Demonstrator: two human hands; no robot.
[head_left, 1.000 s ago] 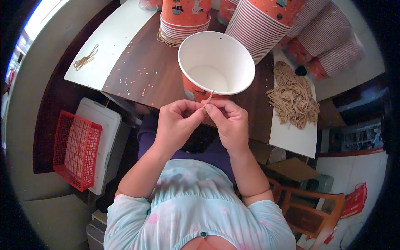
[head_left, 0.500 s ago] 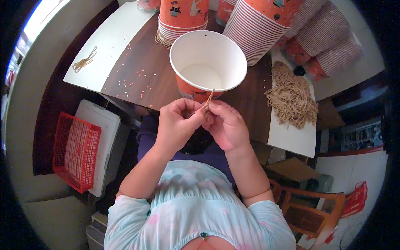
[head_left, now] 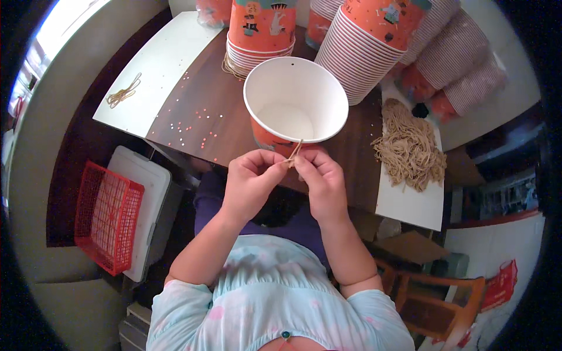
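Both hands meet at the near rim of an open paper bucket (head_left: 295, 108). The left hand (head_left: 252, 181) and the right hand (head_left: 322, 181) each pinch, thumb against forefinger, a short tan string (head_left: 294, 152) that runs from between the fingertips up to the bucket's lip, where it appears to pass through or over the wall; the exact point of attachment is too small to tell.

The string looks thin, limp and light, something that will slip out unless it is nipped close to its end, so the fingertip pinch just beside the rim seems the right place to hold it. The bucket seems light and thin-walled, likely to tip or dent under a hard pull; its rolled rim is probably the stiffest part.

The bucket is white inside and orange with printed figures outside, and it stands just beyond the grip on a dark wooden table (head_left: 199, 111). Farther beyond it stand nested stacks of matching orange buckets (head_left: 260, 35), and another stack (head_left: 374, 47) leans to the right of those. To the right of the grip, a heap of tan strings (head_left: 410, 146) lies on a white board (head_left: 410, 205). Well to the left of the grip, a few loose strings (head_left: 123, 93) rest on a white panel, and a red basket (head_left: 105, 216) sits below table level.
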